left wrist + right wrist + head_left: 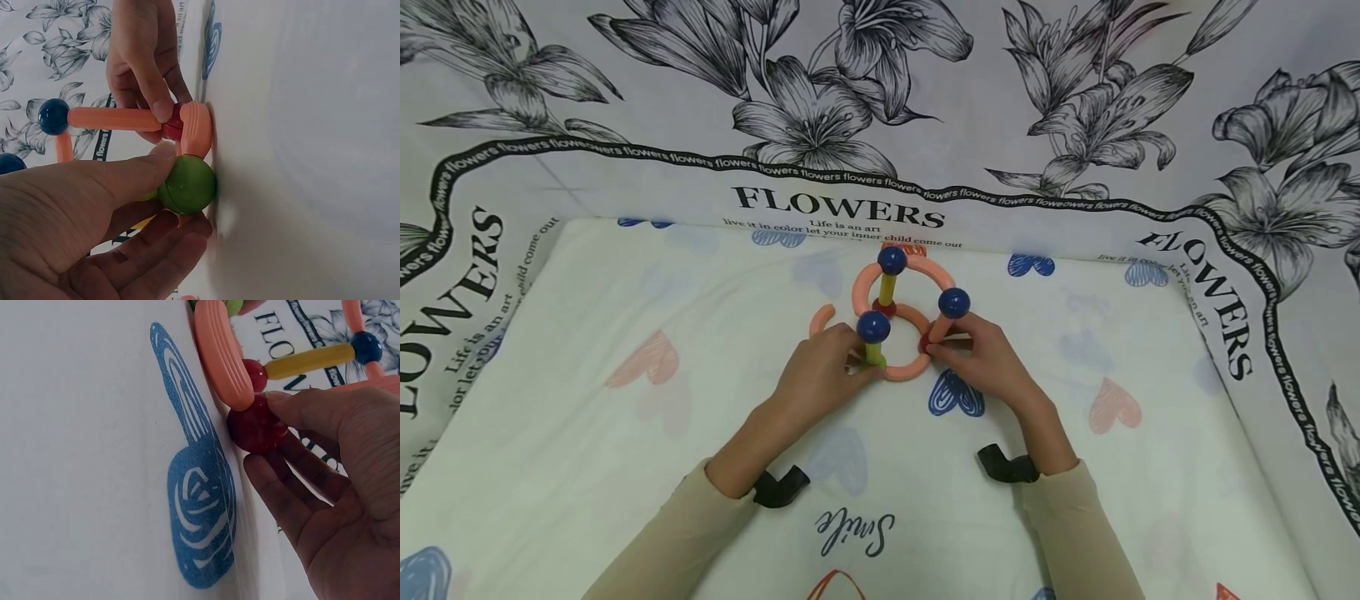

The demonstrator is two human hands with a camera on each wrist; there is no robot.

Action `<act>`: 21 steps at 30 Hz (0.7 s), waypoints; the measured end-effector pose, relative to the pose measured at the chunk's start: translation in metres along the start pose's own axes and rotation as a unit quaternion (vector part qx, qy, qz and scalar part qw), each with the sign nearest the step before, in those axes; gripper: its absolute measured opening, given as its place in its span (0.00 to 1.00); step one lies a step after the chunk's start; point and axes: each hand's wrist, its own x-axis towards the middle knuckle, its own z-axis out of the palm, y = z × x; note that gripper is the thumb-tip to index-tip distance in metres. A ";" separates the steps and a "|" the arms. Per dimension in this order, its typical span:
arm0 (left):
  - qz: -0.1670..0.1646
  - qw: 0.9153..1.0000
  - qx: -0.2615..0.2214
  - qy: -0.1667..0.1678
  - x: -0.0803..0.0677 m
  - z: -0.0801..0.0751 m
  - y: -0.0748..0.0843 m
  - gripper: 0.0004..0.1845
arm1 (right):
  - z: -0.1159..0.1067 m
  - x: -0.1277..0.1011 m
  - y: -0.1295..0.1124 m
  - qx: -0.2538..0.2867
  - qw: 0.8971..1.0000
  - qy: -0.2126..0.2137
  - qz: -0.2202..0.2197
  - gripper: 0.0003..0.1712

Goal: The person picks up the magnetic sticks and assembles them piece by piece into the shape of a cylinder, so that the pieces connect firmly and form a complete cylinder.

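On the heart-printed surface (625, 467), backed by flower-print cloth (1075, 100), our left hand (820, 375) pinches the toy frame's (904, 321) green ball (187, 184); our right hand (981, 358) pinches its red ball (256, 425) at centre.

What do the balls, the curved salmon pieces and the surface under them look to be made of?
Green ball and red ball: likely hard plastic, smooth, with soft highlights. Curved salmon piece: probably matte moulded plastic, with ridges running along it. Printed sheet: looks like woven cloth, matte, softly creased, with heart prints.
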 end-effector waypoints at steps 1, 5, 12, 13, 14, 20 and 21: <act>0.001 1.000 -0.001 0.001 0.000 0.000 0.000 0.15 | 0.000 0.000 0.000 0.001 1.000 0.000 0.000 0.06; -0.001 1.000 -0.004 0.004 0.000 0.002 0.001 0.16 | -0.001 0.000 -0.001 0.000 1.000 -0.001 0.001 0.06; -0.002 1.000 0.003 0.007 0.001 0.003 0.002 0.15 | -0.002 0.000 -0.003 -0.009 1.000 -0.002 0.007 0.05; -0.003 1.000 0.001 0.007 0.001 0.003 0.002 0.15 | -0.002 0.000 -0.003 -0.008 1.000 -0.002 0.006 0.05; -0.003 1.000 -0.002 0.008 0.001 0.003 0.001 0.15 | -0.002 -0.001 -0.003 -0.007 1.000 -0.002 0.006 0.05; -0.004 1.000 -0.018 0.009 0.002 0.001 -0.001 0.14 | -0.001 0.000 -0.003 -0.001 1.000 -0.003 0.002 0.05; -0.004 1.000 -0.019 0.010 0.002 0.000 -0.002 0.14 | -0.001 0.000 -0.003 0.000 1.000 -0.003 0.001 0.05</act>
